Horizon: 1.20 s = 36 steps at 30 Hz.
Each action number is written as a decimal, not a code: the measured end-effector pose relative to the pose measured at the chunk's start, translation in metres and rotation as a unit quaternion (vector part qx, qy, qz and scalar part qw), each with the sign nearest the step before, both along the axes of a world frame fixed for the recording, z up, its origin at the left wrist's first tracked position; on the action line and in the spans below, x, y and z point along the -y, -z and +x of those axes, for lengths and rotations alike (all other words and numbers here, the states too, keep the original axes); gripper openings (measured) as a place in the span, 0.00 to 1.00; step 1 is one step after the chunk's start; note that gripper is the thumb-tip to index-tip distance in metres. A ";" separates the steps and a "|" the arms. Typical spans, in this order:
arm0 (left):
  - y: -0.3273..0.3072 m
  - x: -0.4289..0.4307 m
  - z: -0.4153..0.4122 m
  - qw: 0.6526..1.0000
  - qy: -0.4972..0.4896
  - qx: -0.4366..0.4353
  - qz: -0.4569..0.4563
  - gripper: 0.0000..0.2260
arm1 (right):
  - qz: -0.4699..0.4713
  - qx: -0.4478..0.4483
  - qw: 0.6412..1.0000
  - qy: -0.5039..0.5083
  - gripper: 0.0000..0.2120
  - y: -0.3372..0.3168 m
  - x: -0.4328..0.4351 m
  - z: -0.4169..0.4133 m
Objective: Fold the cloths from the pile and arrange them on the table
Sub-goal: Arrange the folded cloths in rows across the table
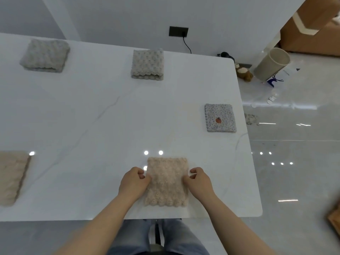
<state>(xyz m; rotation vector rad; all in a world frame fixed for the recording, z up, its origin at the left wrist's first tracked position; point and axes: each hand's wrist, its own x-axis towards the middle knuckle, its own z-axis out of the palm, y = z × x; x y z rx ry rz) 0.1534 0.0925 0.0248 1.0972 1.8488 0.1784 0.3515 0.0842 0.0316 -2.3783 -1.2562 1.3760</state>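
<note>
A person stands at the near edge of a white table (92,116), squaring up a folded peach cloth (167,181) that lies flat close to that edge. The left hand (135,180) pinches the cloth's left side and the right hand (197,181) pinches its right side, fingers curled onto the fabric, a grasp at mid-length that looks meant to keep the layers aligned while the bundle is settled.

4 other folded cloths sit well apart from the peach cloth, apparently spaced so each has its own spot: a flowered cloth (219,117) beyond it to the right, a grey cloth (147,64) straight beyond it, a larger grey bundle (45,55) far beyond it to the left, and a beige cloth (12,178) level with it at the left. No unfolded pile shows, so the job seems nearly done. A bin (272,63) stands on the floor far beyond and to the right.
</note>
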 end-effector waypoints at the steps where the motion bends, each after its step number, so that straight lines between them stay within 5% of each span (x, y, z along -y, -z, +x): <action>1: 0.001 0.001 0.001 1.000 0.001 0.001 0.002 0.15 | -0.002 -0.001 1.000 -0.001 0.20 0.001 0.001 0.000; 7: 0.008 0.004 0.008 1.000 0.021 0.007 0.013 0.07 | -0.005 -0.026 1.000 0.014 0.14 0.004 0.005 0.000; 16: 0.014 0.009 -0.006 0.999 0.010 0.002 0.036 0.08 | 0.002 -0.052 0.999 0.017 0.03 0.007 0.006 -0.021; 36: 0.019 0.004 -0.070 0.998 -0.007 -0.005 0.066 0.05 | 0.042 -0.058 0.997 0.004 0.07 0.007 0.003 -0.086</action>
